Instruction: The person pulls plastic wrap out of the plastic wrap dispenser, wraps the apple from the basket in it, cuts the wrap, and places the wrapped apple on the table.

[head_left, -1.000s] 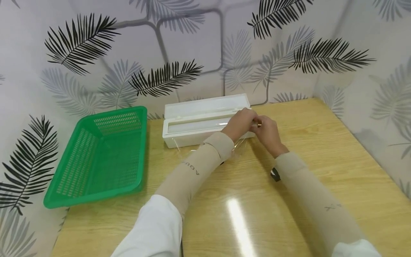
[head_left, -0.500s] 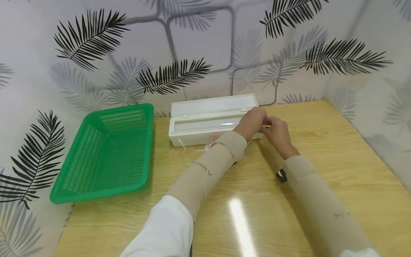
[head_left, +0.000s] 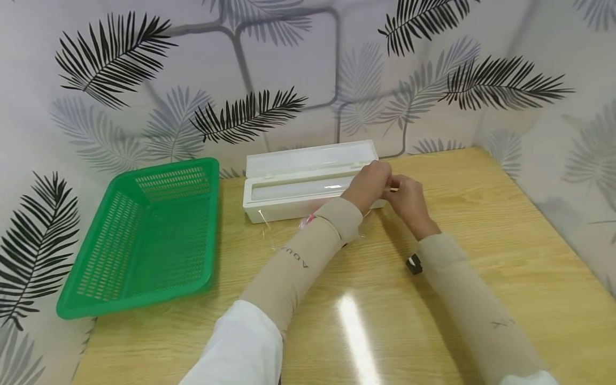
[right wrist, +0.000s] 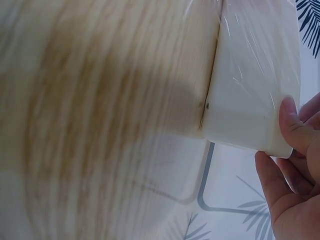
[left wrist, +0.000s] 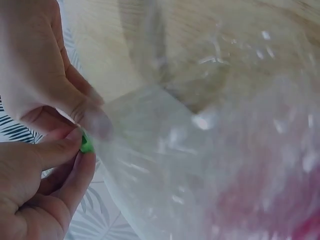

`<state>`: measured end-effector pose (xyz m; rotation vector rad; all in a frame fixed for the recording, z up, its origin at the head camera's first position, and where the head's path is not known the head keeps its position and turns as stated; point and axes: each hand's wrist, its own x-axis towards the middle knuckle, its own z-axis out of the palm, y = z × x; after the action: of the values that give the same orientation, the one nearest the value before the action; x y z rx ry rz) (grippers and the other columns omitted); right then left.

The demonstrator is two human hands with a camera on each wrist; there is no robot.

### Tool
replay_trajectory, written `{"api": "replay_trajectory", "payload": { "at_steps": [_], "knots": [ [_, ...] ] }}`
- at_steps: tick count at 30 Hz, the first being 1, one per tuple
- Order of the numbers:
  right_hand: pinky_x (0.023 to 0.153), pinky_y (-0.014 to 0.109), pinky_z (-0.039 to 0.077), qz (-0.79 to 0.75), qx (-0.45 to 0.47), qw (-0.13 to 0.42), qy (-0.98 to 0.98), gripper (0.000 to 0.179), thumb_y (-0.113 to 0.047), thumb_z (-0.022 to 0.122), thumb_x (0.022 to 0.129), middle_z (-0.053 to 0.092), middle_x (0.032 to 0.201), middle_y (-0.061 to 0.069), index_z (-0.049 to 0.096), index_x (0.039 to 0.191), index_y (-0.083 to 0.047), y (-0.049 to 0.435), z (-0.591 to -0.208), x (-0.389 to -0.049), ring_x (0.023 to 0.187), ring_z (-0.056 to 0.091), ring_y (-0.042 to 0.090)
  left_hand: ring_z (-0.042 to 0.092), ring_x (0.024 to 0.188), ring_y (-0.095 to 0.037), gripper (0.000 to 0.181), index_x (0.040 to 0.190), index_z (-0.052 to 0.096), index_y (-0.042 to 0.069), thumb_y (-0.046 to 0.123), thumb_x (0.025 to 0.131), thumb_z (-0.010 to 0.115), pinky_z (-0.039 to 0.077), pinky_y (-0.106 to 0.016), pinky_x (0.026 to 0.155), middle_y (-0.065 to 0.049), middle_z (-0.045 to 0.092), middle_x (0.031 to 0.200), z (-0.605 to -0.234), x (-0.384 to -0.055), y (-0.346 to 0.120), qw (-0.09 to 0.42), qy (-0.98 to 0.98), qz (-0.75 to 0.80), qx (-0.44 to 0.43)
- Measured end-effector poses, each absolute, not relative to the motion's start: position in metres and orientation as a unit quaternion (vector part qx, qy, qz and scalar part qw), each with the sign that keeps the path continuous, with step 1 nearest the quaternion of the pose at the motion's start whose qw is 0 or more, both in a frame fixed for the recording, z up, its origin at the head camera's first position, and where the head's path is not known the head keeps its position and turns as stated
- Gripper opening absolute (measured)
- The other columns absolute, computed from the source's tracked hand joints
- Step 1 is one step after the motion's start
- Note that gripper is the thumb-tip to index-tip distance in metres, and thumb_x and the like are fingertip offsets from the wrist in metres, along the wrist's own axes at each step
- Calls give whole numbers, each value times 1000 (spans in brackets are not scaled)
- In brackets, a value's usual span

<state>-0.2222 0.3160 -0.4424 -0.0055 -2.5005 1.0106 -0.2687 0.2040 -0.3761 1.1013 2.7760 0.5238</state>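
Observation:
At the back of the table stands a long white cling film dispenser box (head_left: 269, 208), its lid (head_left: 308, 156) raised and a roll (head_left: 298, 190) inside. Clear film (left wrist: 165, 145) hangs over its front. My left hand (head_left: 368, 184) is at the box's right end, with thumb and finger pinching a small green piece (left wrist: 86, 144). Right beside it, my right hand (head_left: 408, 200) grips the box's right end, thumb on the film-covered side and index finger at the corner. A pink patch (head_left: 308, 220) shows under the film, partly hidden by the left sleeve.
A green plastic basket (head_left: 154, 240) stands on the left of the wooden table (head_left: 481, 214). Leaf-patterned covering (head_left: 298, 53) rises behind the box. A small black object (head_left: 414, 263) shows beside the right cuff.
The head view has shifted slightly. Both hands remain at the box's right end, a little further right along it. The pink patch has come into view beside the left sleeve.

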Motion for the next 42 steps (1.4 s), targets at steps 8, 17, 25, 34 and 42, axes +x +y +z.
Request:
{"api": "replay_trajectory", "payload": {
  "at_steps": [8, 17, 25, 34, 42],
  "knots": [
    [75, 42, 54, 357, 25, 233, -904, 22, -12, 77, 72, 68, 94, 18, 70, 87, 3, 316, -444, -222, 94, 64, 32, 43, 69, -12, 10, 78, 58, 6, -2, 84, 57, 37, -21, 58, -1, 49, 79, -376, -274, 194, 44, 902, 160, 399],
    [48, 25, 33, 339, 11, 236, -911, 19, -13, 77, 74, 68, 75, 13, 71, 86, 0, 310, -442, -221, 56, 45, 18, 45, 72, -12, 11, 82, 60, 6, -3, 85, 55, 39, -20, 60, -3, 54, 83, -374, -274, 189, 54, 900, 173, 395],
    [45, 20, 30, 324, 25, 267, -907, 26, -15, 78, 71, 69, 75, 14, 73, 91, 1, 309, -444, -219, 51, 41, 17, 43, 75, -12, 11, 84, 59, 7, -1, 90, 54, 38, -20, 62, -2, 52, 84, -375, -274, 188, 62, 900, 161, 400],
    [42, 21, 28, 318, 10, 240, -917, 39, -20, 77, 71, 68, 94, 16, 69, 103, 1, 307, -442, -221, 46, 37, 13, 44, 74, -12, 16, 79, 58, 9, -2, 89, 53, 38, -20, 63, -2, 53, 82, -380, -280, 184, 47, 901, 147, 405],
    [43, 21, 29, 306, 5, 244, -920, 44, -18, 78, 71, 63, 105, 16, 65, 106, 5, 309, -445, -223, 51, 41, 15, 40, 75, -12, 20, 81, 58, 7, -10, 84, 50, 37, -20, 66, -1, 50, 79, -382, -281, 172, 44, 899, 159, 405]
  ]
}}
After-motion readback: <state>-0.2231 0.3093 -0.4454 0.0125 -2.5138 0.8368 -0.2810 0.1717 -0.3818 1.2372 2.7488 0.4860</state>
